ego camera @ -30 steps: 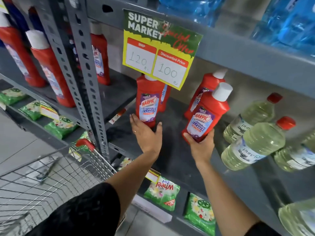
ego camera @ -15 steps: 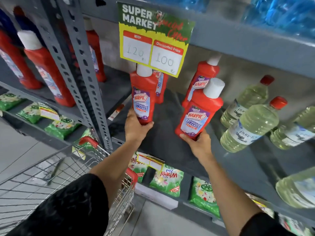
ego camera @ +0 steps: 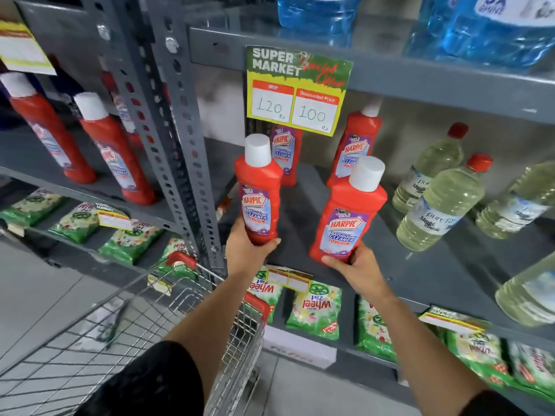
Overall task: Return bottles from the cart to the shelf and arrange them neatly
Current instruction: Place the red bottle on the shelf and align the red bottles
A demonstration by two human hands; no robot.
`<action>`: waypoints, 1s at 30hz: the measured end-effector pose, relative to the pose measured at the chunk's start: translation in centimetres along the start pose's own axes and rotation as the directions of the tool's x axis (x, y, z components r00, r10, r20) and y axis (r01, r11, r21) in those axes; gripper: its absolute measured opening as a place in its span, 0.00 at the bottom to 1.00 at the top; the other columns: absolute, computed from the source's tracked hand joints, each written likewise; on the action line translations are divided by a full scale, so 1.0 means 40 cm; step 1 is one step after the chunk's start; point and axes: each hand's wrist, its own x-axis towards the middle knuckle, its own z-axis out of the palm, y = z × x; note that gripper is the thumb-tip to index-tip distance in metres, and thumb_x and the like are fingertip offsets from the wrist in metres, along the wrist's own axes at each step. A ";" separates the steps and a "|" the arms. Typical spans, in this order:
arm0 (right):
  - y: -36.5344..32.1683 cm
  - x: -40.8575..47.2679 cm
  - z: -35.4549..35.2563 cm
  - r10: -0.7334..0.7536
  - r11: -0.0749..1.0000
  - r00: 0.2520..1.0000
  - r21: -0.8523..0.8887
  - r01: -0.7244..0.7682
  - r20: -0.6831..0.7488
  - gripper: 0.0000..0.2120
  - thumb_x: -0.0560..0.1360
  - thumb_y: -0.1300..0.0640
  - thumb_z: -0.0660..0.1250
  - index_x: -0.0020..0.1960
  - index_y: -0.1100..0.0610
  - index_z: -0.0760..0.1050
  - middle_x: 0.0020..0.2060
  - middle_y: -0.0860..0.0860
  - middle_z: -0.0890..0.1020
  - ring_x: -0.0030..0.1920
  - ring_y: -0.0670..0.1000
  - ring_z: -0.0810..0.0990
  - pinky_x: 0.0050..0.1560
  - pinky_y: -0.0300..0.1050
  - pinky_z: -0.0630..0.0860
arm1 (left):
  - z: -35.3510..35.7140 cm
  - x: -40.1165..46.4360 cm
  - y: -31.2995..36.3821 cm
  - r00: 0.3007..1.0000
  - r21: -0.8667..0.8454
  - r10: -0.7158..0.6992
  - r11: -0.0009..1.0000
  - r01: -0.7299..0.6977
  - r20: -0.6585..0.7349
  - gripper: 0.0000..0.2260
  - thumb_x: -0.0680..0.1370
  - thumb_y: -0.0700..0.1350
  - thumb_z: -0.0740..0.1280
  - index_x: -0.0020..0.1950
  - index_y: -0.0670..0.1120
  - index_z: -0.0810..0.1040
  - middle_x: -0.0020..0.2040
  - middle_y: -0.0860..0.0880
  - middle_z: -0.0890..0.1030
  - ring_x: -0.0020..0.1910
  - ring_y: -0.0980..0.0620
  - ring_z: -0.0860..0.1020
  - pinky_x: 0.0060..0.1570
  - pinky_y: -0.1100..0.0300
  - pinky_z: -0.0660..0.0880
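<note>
Two red Harpic bottles with white caps stand near the front of the grey shelf (ego camera: 426,274). My left hand (ego camera: 244,250) grips the base of the left bottle (ego camera: 258,190). The right bottle (ego camera: 350,214), which leans slightly, is held at its base by my right hand (ego camera: 353,264). Two more Harpic bottles stand behind them: one at the back left (ego camera: 285,154), partly hidden by a price sign, and one at the back right (ego camera: 356,148). The wire cart (ego camera: 126,325) sits at lower left, and I see no bottles in it.
A price sign (ego camera: 297,88) hangs from the shelf above. Clear bottles with red caps (ego camera: 441,205) stand to the right. More red bottles (ego camera: 111,151) fill the left bay behind a perforated upright (ego camera: 171,139). Green detergent packets (ego camera: 315,307) lie on the lower shelf.
My left hand was open in front of the left bottle, then closed on it and drew it toward the shelf's front. The right hand keeps its bottle, now more upright and nearer the front.
</note>
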 end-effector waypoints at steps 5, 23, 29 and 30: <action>-0.010 -0.008 0.002 -0.002 1.000 1.000 0.013 0.001 0.016 0.24 0.66 0.61 0.79 0.59 0.56 0.76 0.52 0.49 0.84 0.50 0.39 0.81 0.54 0.36 0.78 | -0.001 -0.001 -0.009 1.000 0.004 0.007 1.000 -0.007 -0.004 0.35 0.61 0.51 0.81 0.64 0.47 0.72 0.58 0.48 0.80 0.56 0.49 0.79 0.53 0.60 0.72; -0.003 -0.015 0.001 -0.021 0.999 0.998 0.051 0.017 0.065 0.25 0.68 0.58 0.78 0.62 0.53 0.73 0.57 0.51 0.83 0.58 0.50 0.81 0.61 0.46 0.77 | -0.004 -0.014 -0.017 1.000 0.012 0.027 1.000 -0.027 -0.006 0.34 0.62 0.52 0.81 0.63 0.45 0.73 0.58 0.48 0.80 0.54 0.52 0.77 0.56 0.56 0.75; 0.001 -0.012 0.003 -0.017 0.997 0.996 0.074 0.011 0.083 0.25 0.68 0.57 0.78 0.62 0.53 0.73 0.58 0.51 0.82 0.58 0.49 0.81 0.62 0.46 0.77 | -0.002 -0.010 -0.025 1.000 0.008 0.029 1.000 -0.029 0.000 0.35 0.62 0.53 0.81 0.64 0.46 0.72 0.59 0.48 0.80 0.57 0.50 0.78 0.56 0.57 0.74; 0.002 -0.011 0.003 -0.016 0.997 0.996 0.079 0.009 0.088 0.25 0.68 0.57 0.78 0.62 0.51 0.72 0.58 0.50 0.82 0.58 0.49 0.81 0.61 0.46 0.77 | -0.002 -0.010 -0.027 1.000 0.008 0.031 0.999 -0.031 0.005 0.36 0.62 0.54 0.81 0.64 0.46 0.72 0.59 0.48 0.80 0.57 0.50 0.78 0.55 0.58 0.74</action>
